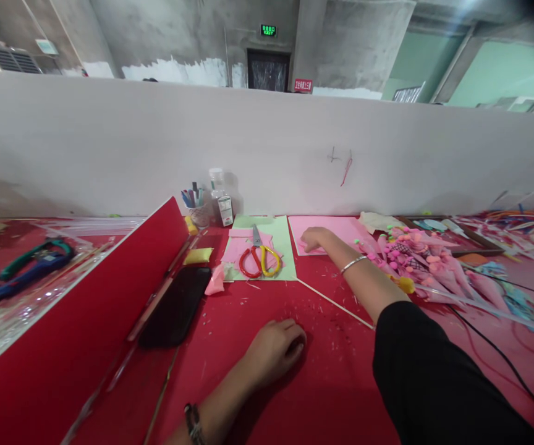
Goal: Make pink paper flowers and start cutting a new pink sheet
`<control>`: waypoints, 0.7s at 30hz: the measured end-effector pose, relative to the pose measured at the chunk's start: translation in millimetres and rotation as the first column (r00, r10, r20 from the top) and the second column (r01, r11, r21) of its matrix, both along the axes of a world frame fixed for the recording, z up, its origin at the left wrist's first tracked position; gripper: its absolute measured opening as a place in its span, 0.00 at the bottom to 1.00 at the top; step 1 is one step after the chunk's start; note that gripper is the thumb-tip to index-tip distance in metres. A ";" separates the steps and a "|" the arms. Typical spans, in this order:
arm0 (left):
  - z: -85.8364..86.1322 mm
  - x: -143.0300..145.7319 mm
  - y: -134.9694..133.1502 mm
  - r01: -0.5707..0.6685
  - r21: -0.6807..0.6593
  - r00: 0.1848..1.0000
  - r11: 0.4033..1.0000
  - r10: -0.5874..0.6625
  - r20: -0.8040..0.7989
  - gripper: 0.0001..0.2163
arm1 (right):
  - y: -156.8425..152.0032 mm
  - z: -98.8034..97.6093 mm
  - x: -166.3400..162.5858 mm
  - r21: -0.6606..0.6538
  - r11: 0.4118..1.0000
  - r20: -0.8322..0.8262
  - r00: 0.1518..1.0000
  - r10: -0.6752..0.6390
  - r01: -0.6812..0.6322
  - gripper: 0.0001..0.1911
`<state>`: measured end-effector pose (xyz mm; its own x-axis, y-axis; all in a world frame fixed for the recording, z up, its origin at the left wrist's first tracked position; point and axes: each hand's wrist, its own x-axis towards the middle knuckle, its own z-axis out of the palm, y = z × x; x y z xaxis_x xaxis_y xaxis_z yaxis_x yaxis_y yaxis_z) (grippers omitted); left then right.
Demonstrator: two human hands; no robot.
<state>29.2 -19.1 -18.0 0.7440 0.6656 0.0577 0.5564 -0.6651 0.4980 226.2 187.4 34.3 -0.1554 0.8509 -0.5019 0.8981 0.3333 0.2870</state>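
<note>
My right hand (pixel 314 238) reaches forward and lies on a pink paper sheet (pixel 336 230), fingers bent down onto its left edge; a silver bracelet sits on the wrist. My left hand (pixel 277 350) rests on the red table (pixel 322 383) close to me, fingers curled under, with nothing visible in it. Scissors with red and yellow handles (pixel 259 257) lie on a green sheet (pixel 282 242) just left of the right hand. A thin wooden stick (pixel 334 303) lies between the two hands.
A red divider board (pixel 86 309) runs along the left, a black phone (pixel 177 304) beside it. A pen cup (pixel 196 207) and small bottle (pixel 220 198) stand at the white partition. Pink paper flowers (pixel 424 259) and a black cable (pixel 499 352) lie right. Pliers (pixel 35 266) lie far left.
</note>
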 end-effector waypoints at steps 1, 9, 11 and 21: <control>-0.3 0.0 -0.1 0.000 0.000 1.000 1.000 0.000 0.003 0.07 | 1.0 0.1 1.1 0.005 1.000 -0.016 1.000 -0.007 0.007 0.15; -2.4 -0.4 0.2 -0.009 0.000 1.000 1.000 0.009 0.016 0.06 | -4.0 6.3 14.6 0.138 0.974 -0.151 0.976 -0.159 0.180 0.15; -2.3 -1.2 0.5 -0.009 0.000 1.000 1.000 0.009 0.026 0.06 | -10.4 12.7 18.2 0.226 0.943 -0.181 0.962 -0.206 0.244 0.14; -0.1 -2.3 1.9 -0.014 -0.276 0.933 0.961 0.111 0.341 0.07 | -59.0 135.1 2.3 0.725 0.604 -0.305 0.940 -0.151 0.332 0.19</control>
